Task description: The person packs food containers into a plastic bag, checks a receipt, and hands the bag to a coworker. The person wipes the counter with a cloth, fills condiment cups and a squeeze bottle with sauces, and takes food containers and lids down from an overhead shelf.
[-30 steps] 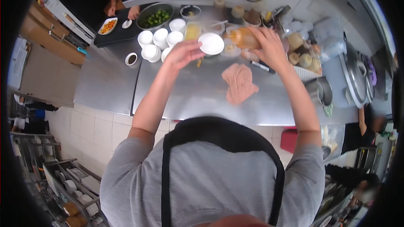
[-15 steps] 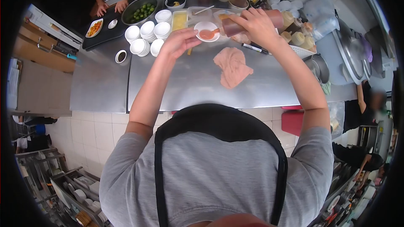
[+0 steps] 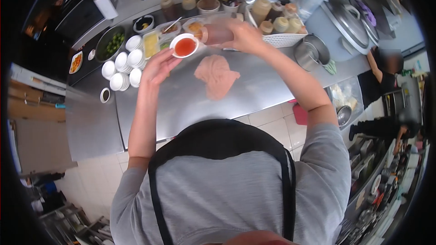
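My left hand [image 3: 159, 66] grips a small white bowl [image 3: 184, 56] by its edge, fingers reaching under it. Red-orange sauce [image 3: 185, 46] covers the inside of the bowl. In my right hand [image 3: 247, 37] is a reddish squeeze bottle [image 3: 218, 35], tipped on its side and slightly smeared by motion. Its end points left at the bowl, close to the rim; I cannot tell whether they touch. A crumpled pink cloth [image 3: 216, 77] lies on the steel counter [image 3: 172, 109] below both hands.
Left of my hand stand stacked white bowls [image 3: 119, 81] and a small dish of dark sauce [image 3: 105, 95]. Behind are limes in a large bowl [image 3: 111, 45] and a tub of yellow food [image 3: 151, 45]. A white basket of bottles [image 3: 281, 41] and a metal pot [image 3: 312, 52] stand right.
The view has turned, so the counter appears shifted left and tilted. The bottle has come from a downward slant to nearly level, and more red sauce shows in the bowl.
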Demonstrator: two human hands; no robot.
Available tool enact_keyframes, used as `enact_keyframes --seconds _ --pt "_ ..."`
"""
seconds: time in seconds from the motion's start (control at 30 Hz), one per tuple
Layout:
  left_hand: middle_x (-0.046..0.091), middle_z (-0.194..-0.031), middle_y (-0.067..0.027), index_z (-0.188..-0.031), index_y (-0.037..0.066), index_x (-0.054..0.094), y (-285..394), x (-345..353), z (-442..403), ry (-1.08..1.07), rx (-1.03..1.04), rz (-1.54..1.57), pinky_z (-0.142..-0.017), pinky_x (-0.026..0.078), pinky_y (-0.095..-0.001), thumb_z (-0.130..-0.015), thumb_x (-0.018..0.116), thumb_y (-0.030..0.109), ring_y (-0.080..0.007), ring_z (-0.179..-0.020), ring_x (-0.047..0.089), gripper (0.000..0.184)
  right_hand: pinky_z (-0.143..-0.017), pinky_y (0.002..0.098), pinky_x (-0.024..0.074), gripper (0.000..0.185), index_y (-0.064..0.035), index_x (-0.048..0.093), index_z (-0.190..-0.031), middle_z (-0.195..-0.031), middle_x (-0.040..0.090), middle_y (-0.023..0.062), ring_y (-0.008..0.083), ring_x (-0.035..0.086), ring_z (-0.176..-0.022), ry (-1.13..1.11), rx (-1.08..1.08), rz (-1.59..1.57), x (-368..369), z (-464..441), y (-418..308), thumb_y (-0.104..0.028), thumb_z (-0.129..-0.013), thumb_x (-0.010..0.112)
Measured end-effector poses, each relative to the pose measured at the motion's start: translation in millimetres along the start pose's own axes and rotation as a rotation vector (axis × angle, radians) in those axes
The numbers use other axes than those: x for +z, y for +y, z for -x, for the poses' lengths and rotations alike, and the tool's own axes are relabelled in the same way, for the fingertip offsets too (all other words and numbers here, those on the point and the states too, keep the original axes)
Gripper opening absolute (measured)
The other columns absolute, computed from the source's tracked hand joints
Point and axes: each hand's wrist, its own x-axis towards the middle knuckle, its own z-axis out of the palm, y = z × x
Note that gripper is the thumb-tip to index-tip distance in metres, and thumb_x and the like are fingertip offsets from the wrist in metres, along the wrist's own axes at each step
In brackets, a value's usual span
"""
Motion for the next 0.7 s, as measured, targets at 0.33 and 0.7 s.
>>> enact_keyframes --seconds 0.33,0.7 --pt "0.057 -0.111 -0.0153 -0.105 -0.004 0.054 61 -114 39 0.309 0.274 0.117 -0.098 0.044 -0.0375 -0.083 0.060 0.001 -0.0225 -0.105 0.056 0.023 -0.086 0.0398 0.0427 0.065 -0.0065 0.047 -0.118 -0.106 0.055 0.0180 0.0359 0.052 -0.100 0.649 0.182 -0.050 -87 -13 100 -0.011 -0.061 0.077" --pt "0.056 -0.110 -0.0243 -0.111 -0.013 0.047 38 -351 218 0.978 0.384 0.253 -0.093 0.049 -0.0376 -0.085 0.056 0.000 -0.0315 -0.104 0.056 0.031 -0.077 0.0386 0.0491 0.071 0.0060 0.051 -0.107 -0.101 0.059 0.0229 0.0324 0.061 -0.093 0.463 0.405 0.111 -39 -15 236 -0.039 -0.061 0.080"
